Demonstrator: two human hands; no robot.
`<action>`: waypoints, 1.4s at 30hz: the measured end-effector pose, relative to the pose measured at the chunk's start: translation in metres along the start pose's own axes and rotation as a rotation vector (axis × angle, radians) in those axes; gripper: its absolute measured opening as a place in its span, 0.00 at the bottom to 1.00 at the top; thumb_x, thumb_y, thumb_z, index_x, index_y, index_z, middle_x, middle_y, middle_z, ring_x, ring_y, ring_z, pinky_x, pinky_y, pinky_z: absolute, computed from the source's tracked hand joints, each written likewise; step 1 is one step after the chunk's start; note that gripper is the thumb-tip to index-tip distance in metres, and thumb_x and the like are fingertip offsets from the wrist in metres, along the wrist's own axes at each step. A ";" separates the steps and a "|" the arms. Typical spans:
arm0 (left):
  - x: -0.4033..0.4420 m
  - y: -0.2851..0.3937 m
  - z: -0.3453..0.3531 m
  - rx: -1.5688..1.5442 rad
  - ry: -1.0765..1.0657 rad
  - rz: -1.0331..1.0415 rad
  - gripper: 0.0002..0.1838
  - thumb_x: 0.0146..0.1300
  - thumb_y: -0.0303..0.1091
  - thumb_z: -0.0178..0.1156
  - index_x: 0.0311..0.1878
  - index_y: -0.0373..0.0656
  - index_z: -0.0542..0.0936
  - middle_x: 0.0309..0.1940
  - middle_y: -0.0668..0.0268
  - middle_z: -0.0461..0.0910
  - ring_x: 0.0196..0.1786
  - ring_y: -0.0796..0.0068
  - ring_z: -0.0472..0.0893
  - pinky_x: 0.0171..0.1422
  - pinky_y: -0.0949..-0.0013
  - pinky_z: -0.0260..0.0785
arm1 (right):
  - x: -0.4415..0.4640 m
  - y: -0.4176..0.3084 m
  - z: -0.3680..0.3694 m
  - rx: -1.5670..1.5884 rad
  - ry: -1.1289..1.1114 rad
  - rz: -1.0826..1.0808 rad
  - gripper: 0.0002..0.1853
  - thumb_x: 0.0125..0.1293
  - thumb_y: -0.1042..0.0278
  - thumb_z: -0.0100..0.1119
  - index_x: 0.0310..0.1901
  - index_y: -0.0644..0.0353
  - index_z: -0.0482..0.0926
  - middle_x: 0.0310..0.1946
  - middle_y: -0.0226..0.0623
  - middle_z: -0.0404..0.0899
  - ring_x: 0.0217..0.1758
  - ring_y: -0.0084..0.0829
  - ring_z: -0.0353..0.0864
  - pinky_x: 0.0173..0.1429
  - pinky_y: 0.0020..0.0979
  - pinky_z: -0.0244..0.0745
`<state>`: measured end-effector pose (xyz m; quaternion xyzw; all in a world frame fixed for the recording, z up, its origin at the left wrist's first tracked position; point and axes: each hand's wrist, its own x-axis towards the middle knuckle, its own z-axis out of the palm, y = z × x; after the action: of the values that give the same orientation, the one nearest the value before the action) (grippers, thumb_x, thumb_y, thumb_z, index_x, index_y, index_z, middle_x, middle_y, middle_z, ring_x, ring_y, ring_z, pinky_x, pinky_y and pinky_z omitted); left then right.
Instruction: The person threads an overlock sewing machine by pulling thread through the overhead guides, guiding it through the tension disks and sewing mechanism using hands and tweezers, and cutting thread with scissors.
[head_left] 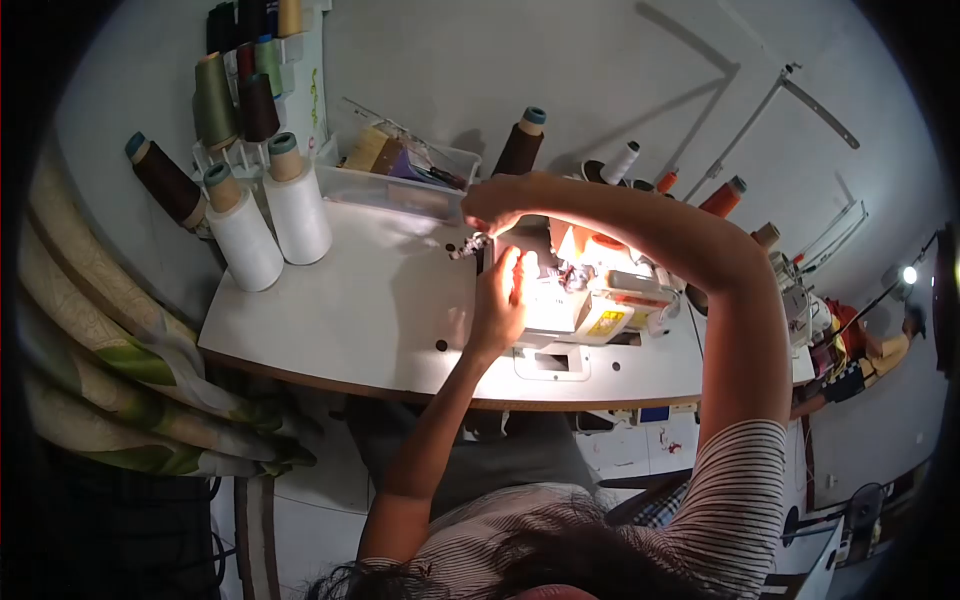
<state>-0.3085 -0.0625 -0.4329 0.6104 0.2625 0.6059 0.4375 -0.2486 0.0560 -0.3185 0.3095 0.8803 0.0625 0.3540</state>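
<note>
A white sewing machine (560, 310) sits on the table, its front brightly lit by a lamp. My left hand (503, 310) is at the machine's left side, fingers stretched upward and slightly apart against its lit face. From the right, my right arm reaches over the top of the machine. My right hand (497, 203) is bent down at its far left corner, fingers curled together. Just below those fingers is a small metal fitting (470, 245). Whatever the right fingers grip is hidden by the hand, and glare washes out detail near the needle area.
Two white thread cones (243, 240) stand on the left of the white table (330, 320), with dark cones behind. A clear plastic bin (400, 195) of tools lies at the back. More cones stand behind the machine. A patterned curtain (110, 350) hangs left; another person (880, 360) is far right.
</note>
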 end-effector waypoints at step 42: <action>0.015 0.006 0.000 0.083 -0.079 0.222 0.02 0.57 0.18 0.49 0.32 0.34 0.69 0.23 0.57 0.69 0.25 0.68 0.70 0.31 0.71 0.65 | -0.144 0.045 0.010 0.846 0.341 0.436 0.12 0.59 0.64 0.59 0.26 0.64 0.77 0.16 0.32 0.73 0.17 0.20 0.67 0.21 0.25 0.61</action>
<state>-0.3077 -0.0525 -0.4202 0.6766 0.2006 0.6149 0.3520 -0.1389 0.0065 -0.2274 0.5881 0.7886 -0.1776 0.0277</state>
